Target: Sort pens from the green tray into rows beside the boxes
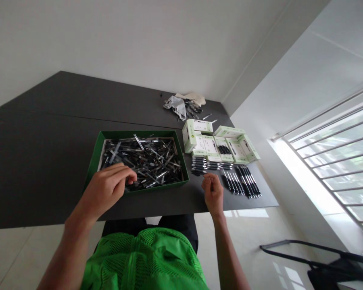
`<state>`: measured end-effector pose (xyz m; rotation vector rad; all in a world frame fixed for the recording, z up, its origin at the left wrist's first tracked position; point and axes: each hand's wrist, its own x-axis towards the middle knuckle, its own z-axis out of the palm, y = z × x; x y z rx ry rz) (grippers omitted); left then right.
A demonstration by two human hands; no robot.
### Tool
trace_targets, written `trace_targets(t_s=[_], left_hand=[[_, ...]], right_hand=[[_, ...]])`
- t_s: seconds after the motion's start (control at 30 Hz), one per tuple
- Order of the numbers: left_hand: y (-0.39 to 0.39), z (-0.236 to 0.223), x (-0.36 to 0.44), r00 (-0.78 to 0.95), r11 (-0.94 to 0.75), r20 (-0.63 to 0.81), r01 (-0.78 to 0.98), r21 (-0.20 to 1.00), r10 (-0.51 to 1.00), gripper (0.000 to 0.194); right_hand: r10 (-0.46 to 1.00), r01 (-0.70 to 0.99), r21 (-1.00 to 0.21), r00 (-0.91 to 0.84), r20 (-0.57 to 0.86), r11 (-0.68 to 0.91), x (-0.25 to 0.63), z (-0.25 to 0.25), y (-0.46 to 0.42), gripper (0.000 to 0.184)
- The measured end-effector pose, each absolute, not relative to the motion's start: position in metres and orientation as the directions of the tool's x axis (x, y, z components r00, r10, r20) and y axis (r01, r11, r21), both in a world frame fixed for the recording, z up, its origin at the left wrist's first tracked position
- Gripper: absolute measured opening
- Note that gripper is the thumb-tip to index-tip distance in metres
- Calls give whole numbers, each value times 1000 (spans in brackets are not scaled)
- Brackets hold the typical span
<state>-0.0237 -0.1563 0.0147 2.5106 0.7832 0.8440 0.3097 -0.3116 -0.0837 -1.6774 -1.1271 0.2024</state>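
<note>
My left hand (107, 187) is over the near-left part of a green box (185, 171) full of loose pen parts (148, 161). Its fingers curl in towards the thumb, and whatever they may hold is hidden. To the right of the box, my right hand (213, 192) is closed just above the table, with a small dark bit showing at the fingers that I cannot make out. Beyond its fingertips lie short stacks of black pen pieces (199, 164). On its right, slim silver-and-black pen parts (232, 183) and longer black pens (249, 181) lie in rows.
Light-green and white cartons (210, 147) stand behind the stacks, one holding some black pieces (224, 150). Farther back, a grey cloth (176, 106) and a cream cloth (195, 98) lie by more pen parts (192, 108) on the dark table (42, 161). A black-framed chair (317, 257) stands at right.
</note>
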Motion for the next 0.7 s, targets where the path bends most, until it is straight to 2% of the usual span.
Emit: trace_targets(t_s=[0.1, 0.23, 0.3, 0.7], left_hand=[[-150, 9, -21, 708, -767, 358, 411, 492, 609, 33], [-146, 3, -17, 748, -754, 285, 408, 514, 599, 34], [-146, 2, -15, 749, -741, 262, 416, 528, 608, 33], [-151, 0, -15, 710, -699, 262, 435, 568, 654, 30]], right_hand=[[790, 593, -803, 519, 327, -57, 308, -81, -311, 29], [847, 640, -764, 446, 290, -76, 306, -72, -314, 53], [872, 642, -763, 416, 258, -81, 305, -69, -314, 60], [886, 660, -750, 376, 273, -49, 302, -67, -308, 54]])
